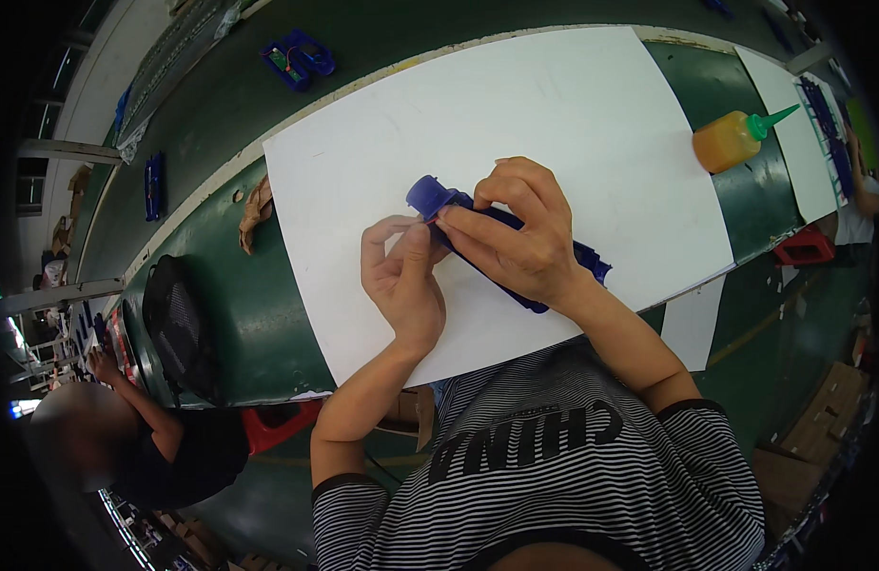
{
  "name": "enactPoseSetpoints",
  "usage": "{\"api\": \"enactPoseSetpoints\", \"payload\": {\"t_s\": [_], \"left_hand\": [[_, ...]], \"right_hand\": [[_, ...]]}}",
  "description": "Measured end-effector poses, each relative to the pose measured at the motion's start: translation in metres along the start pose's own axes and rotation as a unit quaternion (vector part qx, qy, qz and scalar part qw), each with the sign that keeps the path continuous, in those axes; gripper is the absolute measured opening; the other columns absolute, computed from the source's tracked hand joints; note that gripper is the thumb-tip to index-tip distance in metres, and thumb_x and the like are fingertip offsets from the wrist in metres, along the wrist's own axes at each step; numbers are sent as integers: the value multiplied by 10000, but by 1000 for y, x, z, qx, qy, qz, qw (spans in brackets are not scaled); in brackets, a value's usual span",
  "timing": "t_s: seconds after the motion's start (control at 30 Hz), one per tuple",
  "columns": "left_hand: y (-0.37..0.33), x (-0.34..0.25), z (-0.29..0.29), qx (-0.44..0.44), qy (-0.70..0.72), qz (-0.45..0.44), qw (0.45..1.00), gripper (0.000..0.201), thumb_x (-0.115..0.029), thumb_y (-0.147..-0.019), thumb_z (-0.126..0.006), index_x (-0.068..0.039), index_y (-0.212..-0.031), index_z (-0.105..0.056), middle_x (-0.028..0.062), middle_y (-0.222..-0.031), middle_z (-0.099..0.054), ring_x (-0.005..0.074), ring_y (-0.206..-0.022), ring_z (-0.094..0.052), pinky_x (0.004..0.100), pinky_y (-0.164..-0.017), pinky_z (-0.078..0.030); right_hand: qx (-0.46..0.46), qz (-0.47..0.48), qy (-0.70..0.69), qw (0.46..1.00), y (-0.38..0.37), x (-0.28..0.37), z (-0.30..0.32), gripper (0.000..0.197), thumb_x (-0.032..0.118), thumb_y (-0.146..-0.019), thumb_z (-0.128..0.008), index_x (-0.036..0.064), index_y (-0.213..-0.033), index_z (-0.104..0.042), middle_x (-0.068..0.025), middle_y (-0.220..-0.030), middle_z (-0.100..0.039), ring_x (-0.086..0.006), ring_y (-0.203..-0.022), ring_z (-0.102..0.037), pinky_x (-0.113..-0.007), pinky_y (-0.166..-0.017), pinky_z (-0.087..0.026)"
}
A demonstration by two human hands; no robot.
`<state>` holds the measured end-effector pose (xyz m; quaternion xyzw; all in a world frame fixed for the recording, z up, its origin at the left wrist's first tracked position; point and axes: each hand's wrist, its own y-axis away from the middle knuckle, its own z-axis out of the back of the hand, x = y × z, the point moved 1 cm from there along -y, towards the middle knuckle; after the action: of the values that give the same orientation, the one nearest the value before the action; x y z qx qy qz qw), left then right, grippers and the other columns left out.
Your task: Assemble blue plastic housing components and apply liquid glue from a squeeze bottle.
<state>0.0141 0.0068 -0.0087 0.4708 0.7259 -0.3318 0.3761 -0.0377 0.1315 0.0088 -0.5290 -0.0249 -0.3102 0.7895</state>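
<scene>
Over a white sheet (363, 124) on the bench, both my hands hold a long blue plastic housing (428, 194) with a round end. It lies slantwise, the round end up and left, the other end emerging below my right hand. My right hand (527, 228) is closed around its middle, thumb and forefinger pinched near the round end. My left hand (406, 276) is closed at the housing's left side, its thumb and forefinger tips meeting there. A bit of red, perhaps a wire, shows between the fingertips; the rest of that spot is hidden.
To the right stands a bottle of amber liquid (728, 143) with a green nozzle. Blue housings with parts inside (297, 61) lie on the far strip, and another blue piece (153, 187) lies left. A black mesh bag (176, 328) and crumpled brown paper (256, 215) are left; co-workers sit on both sides.
</scene>
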Motion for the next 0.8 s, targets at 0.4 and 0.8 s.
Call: {"api": "enactPoseSetpoints", "payload": {"t_s": [0.4,0.8], "left_hand": [[-23,-17,12,6,81,273,959,156,-211,-928,-472,-57,-948,-479,102,-955,-615,196,-844,-623,344,-772,-490],[-26,-16,8,-20,-27,248,968,145,-187,-887,-545,-53,-913,-498,54,-877,-597,133,-803,-573,304,-799,-447]], "right_hand": [[45,20,38,998,1,2,-3,148,125,-654,-651,134,-801,-660,-20,-822,-486,-200,-855,-510,-387,-859,-435],[50,-40,-22,998,-1,4,-3,80,96,-653,-668,119,-718,-627,-19,-814,-491,-205,-833,-512,-355,-790,-433]]}}
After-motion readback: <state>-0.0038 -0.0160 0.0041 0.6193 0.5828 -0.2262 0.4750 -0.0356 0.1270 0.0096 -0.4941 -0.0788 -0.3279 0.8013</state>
